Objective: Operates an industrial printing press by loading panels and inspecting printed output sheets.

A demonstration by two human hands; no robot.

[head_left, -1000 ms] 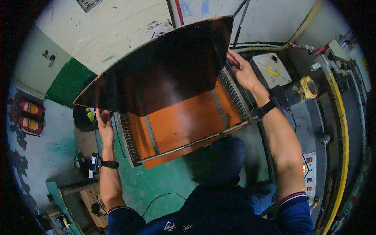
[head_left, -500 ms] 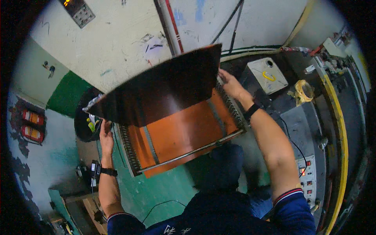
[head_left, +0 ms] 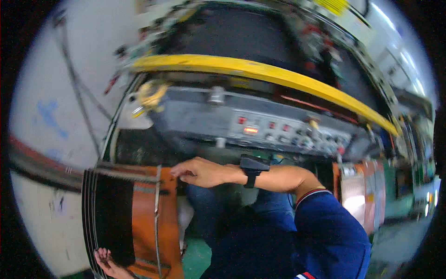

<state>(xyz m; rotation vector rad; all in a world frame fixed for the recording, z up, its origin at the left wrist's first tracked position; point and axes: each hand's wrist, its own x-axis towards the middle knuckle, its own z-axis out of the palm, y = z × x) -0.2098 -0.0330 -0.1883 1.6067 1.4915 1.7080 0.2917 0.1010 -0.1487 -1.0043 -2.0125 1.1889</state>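
Observation:
A rack [head_left: 158,204] with metal rods stands at the lower left, an orange-brown board [head_left: 169,242] in it. A dark sheet [head_left: 114,218] is in the rack too, along its left side. My left hand [head_left: 108,264] is at the near end of the dark sheet, fingers apart; whether it touches the sheet is not clear. My right hand [head_left: 200,172], a black wrist device [head_left: 254,169] on its wrist, is beside the rack's far right corner. Its fingers are loosely bent and apart, and nothing shows in them. The picture is smeared by motion.
A grey machine with a yellow bar [head_left: 260,69] runs across the front, its control panel [head_left: 288,132] bearing buttons and a lit display. A roll of yellowish tape [head_left: 152,95] sits at its left end. Another rack [head_left: 357,190] with coppery boards stands at the right.
My view has swung right toward the machine. The dark sheet, earlier held up and tilted between both hands over the rack, is now in the rack. My right hand has come off it.

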